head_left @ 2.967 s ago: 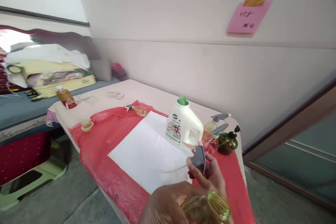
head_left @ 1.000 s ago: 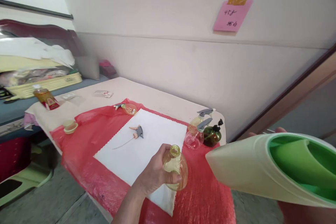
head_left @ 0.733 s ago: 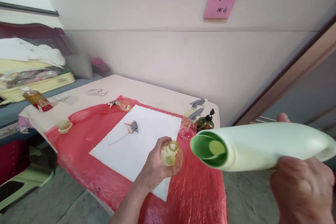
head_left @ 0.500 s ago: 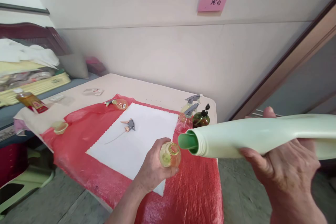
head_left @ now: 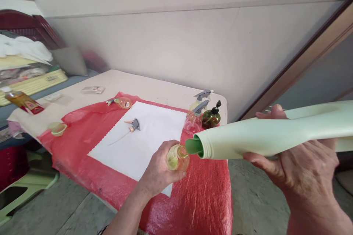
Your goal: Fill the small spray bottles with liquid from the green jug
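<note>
My left hand (head_left: pixel 158 170) is wrapped round a small clear yellowish spray bottle (head_left: pixel 178 158) without its top, tilted over the table. In my right hand (head_left: pixel 300 169) lies a large pale green jug (head_left: pixel 264 136), held nearly level with its neck to the left. The jug's darker green pouring spout (head_left: pixel 193 146) is at the mouth of the small bottle; I cannot tell whether they touch. No stream of liquid shows. A grey and copper trigger sprayer head (head_left: pixel 134 125) with a thin tube lies on the white cloth (head_left: pixel 124 154).
Spray bottles with grey triggers (head_left: pixel 193 121) and a dark green pump bottle (head_left: pixel 211 118) stand at the back right. Red plastic sheet (head_left: pixel 204 191) covers the table's front. At left are a small bowl (head_left: pixel 59 129), a lying spray bottle (head_left: pixel 124 102) and an amber bottle (head_left: pixel 24 102).
The jug's spout has come nearer to the small bottle's mouth, with the jug slightly higher in view. Both hands keep their hold. The whole view has shifted a little.
</note>
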A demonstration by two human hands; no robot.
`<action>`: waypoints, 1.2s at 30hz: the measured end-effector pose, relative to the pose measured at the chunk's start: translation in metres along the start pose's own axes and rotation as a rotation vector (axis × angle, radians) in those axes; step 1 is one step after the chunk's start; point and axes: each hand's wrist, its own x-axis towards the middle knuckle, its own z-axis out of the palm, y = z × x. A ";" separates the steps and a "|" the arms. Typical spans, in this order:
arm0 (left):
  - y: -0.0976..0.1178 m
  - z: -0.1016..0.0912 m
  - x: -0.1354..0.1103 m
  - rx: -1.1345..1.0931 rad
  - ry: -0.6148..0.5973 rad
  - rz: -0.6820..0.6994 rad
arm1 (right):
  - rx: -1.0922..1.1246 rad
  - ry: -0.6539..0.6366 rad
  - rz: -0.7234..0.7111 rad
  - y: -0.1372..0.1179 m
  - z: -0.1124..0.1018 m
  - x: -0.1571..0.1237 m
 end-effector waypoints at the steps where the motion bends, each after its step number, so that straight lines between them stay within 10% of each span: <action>1: 0.000 -0.001 0.000 0.005 0.003 -0.003 | 0.007 -0.006 -0.005 -0.001 -0.001 0.001; 36: -0.001 -0.006 0.000 0.033 0.015 -0.021 | 0.061 -0.002 -0.054 -0.017 -0.016 0.021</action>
